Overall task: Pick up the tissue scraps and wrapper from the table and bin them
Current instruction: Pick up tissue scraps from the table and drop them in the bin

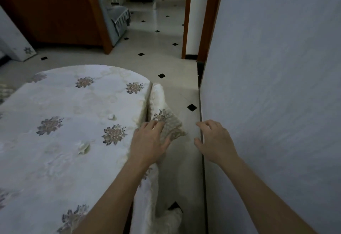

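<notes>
Two white tissue scraps lie on the table (55, 101), which is covered by a cream cloth with grey flower prints. A small crumpled scrap (111, 117) sits near the right edge. A larger crumpled scrap (83, 147) lies nearer to me. My left hand (149, 141) hovers over the table's right edge, fingers spread, holding nothing; it is right of both scraps. My right hand (214, 139) floats open above the floor beside the wall. No wrapper or bin is in view.
A white wall (276, 104) rises close on the right. The hanging corner of the cloth (169, 123) drapes just beyond my left hand. Pale tiled floor (166, 49) with black diamonds runs ahead toward a wooden partition (55, 18) and a doorway.
</notes>
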Demonstrator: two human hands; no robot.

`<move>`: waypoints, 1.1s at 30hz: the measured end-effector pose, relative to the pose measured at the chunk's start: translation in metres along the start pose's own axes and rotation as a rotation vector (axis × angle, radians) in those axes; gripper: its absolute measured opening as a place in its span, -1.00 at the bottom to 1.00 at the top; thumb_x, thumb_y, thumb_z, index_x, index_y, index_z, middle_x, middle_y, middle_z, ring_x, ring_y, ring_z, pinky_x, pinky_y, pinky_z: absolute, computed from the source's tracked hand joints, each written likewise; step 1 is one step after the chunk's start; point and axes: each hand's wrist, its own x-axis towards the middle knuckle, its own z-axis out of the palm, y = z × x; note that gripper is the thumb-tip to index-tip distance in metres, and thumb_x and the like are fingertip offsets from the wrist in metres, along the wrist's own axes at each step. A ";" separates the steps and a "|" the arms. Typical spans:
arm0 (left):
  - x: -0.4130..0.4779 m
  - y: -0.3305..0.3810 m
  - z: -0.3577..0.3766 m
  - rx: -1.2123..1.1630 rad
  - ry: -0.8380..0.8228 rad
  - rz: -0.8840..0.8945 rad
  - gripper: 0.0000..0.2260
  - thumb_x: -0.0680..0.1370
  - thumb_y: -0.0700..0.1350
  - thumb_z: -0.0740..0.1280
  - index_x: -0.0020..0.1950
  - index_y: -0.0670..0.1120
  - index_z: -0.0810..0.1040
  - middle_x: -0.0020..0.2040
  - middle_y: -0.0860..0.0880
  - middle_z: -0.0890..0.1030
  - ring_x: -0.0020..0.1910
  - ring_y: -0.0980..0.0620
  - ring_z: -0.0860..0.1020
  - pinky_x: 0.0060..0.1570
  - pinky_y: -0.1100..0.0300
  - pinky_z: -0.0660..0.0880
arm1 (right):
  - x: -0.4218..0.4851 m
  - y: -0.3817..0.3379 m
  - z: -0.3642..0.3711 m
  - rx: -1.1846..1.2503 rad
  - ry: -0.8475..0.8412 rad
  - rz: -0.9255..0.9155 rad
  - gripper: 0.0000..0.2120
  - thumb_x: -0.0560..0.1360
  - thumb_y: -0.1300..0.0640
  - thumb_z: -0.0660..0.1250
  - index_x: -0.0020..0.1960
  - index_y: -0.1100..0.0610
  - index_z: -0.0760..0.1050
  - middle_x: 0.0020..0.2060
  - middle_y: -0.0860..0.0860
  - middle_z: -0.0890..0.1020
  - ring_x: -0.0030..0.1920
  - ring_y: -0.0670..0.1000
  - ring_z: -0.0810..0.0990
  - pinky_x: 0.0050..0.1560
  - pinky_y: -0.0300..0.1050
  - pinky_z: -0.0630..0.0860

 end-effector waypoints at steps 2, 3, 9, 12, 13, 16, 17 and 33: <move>0.014 -0.007 0.004 0.006 0.007 -0.023 -0.62 0.48 0.13 0.23 0.19 -0.04 0.55 0.08 -0.02 0.62 0.04 -0.11 0.54 -0.08 -0.02 0.53 | 0.021 0.002 0.006 0.027 -0.003 -0.008 -0.54 0.43 -0.06 0.27 0.28 0.09 0.49 0.10 0.09 0.58 0.11 0.14 0.53 0.04 0.07 0.53; 0.022 -0.011 0.006 0.006 0.016 -0.027 -0.64 0.48 0.12 0.26 0.18 -0.03 0.55 0.07 -0.02 0.62 0.04 -0.11 0.54 -0.09 0.00 0.53 | 0.032 0.003 0.009 0.036 -0.003 -0.014 -0.54 0.43 -0.07 0.26 0.27 0.09 0.50 0.10 0.09 0.58 0.10 0.15 0.54 0.03 0.07 0.53; 0.076 -0.038 0.024 0.062 -0.004 -0.082 -0.59 0.51 0.16 0.21 0.24 -0.03 0.53 0.15 -0.04 0.60 0.10 -0.12 0.52 -0.04 -0.01 0.51 | 0.108 0.014 0.032 0.058 -0.035 -0.064 -0.55 0.46 -0.01 0.35 0.32 0.08 0.47 0.15 0.09 0.56 0.18 0.15 0.50 0.09 0.10 0.51; 0.104 -0.053 0.033 0.099 -0.032 -0.117 -0.58 0.51 0.18 0.15 0.25 -0.01 0.51 0.15 -0.01 0.60 0.09 -0.10 0.52 -0.06 0.02 0.50 | 0.159 0.018 0.046 0.074 -0.038 -0.096 -0.55 0.46 0.01 0.37 0.32 0.11 0.48 0.14 0.12 0.58 0.16 0.18 0.50 0.06 0.07 0.48; 0.113 -0.059 0.036 0.103 -0.033 -0.134 -0.58 0.50 0.18 0.14 0.22 -0.01 0.51 0.12 -0.01 0.60 0.06 -0.10 0.52 -0.08 0.03 0.49 | 0.177 0.018 0.051 0.075 -0.052 -0.110 -0.55 0.47 0.00 0.37 0.32 0.10 0.48 0.15 0.12 0.58 0.15 0.18 0.50 0.05 0.06 0.47; 0.138 -0.078 0.046 0.094 0.000 -0.226 -0.63 0.49 0.14 0.17 0.17 -0.02 0.54 0.08 0.00 0.61 0.03 -0.10 0.52 -0.10 0.04 0.49 | 0.237 0.010 0.070 0.109 -0.100 -0.183 -0.57 0.47 0.01 0.36 0.31 0.10 0.48 0.13 0.11 0.56 0.13 0.17 0.49 0.04 0.06 0.48; 0.145 -0.086 0.048 0.090 0.023 -0.267 -0.64 0.50 0.12 0.19 0.18 -0.02 0.54 0.09 0.00 0.61 0.04 -0.10 0.53 -0.10 0.02 0.50 | 0.257 0.005 0.077 0.126 -0.113 -0.219 -0.57 0.46 0.02 0.36 0.30 0.11 0.48 0.12 0.11 0.57 0.11 0.18 0.50 0.04 0.07 0.47; 0.129 -0.149 0.027 0.206 0.173 -1.108 -0.59 0.51 0.14 0.22 0.29 -0.02 0.51 0.20 0.00 0.59 0.15 -0.10 0.51 0.00 0.01 0.48 | 0.402 -0.146 0.155 0.300 -0.446 -0.912 -0.58 0.49 0.05 0.34 0.33 0.09 0.45 0.18 0.11 0.56 0.26 0.18 0.44 0.23 0.13 0.42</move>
